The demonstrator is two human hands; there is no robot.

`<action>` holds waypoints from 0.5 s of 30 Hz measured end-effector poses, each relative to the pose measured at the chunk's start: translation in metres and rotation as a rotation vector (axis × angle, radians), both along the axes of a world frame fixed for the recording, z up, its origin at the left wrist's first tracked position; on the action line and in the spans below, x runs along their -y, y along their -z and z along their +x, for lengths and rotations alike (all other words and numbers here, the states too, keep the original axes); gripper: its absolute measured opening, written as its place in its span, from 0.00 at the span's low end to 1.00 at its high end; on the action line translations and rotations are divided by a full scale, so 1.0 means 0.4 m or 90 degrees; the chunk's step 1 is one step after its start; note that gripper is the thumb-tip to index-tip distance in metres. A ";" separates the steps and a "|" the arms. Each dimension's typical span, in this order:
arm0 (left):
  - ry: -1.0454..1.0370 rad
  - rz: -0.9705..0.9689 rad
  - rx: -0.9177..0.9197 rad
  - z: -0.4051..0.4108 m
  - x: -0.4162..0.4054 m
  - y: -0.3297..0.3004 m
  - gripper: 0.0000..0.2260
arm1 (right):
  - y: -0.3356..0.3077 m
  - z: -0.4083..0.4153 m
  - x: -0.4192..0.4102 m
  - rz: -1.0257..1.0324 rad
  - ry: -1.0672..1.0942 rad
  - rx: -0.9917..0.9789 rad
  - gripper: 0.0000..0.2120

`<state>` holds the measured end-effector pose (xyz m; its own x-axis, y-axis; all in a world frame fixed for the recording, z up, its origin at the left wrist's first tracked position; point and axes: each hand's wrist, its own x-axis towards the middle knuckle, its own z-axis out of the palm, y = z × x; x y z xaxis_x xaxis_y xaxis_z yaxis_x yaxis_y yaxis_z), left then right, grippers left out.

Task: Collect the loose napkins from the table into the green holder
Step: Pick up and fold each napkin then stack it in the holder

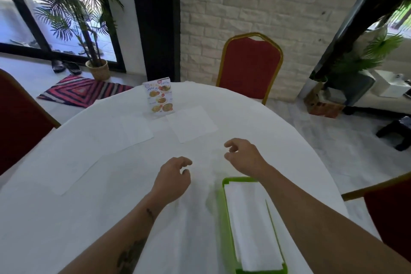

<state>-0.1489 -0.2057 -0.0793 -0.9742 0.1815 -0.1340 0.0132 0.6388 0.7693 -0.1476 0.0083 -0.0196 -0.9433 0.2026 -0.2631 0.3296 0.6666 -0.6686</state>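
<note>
So the green holder sits by the table's near edge, right under the right arm, easy to feed, with napkins already stacked inside. I count three loose napkins: napkin one and napkin two by the menu card toward the far edge, napkin three toward the left edge. Left hand and right hand hover mid-table, fingers loosely curled, holding nothing, probably about to reach.

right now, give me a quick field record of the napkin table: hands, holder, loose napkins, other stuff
left hand: loosely curled above the white tablecloth, holds nothing
right hand: loosely curled, holds nothing
green plastic napkin holder: near right, white napkins inside
loose white paper napkins: one right of the menu card, one left of it
standing menu card: far side
red chair: behind table
</note>
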 end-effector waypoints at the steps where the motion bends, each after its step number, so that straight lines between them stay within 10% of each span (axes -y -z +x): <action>1: -0.007 -0.012 0.003 -0.034 0.001 0.005 0.13 | 0.014 -0.037 -0.005 -0.023 0.017 0.010 0.17; 15: 0.060 -0.324 -0.153 -0.291 -0.017 0.206 0.26 | 0.216 -0.396 -0.015 -0.049 0.146 0.024 0.28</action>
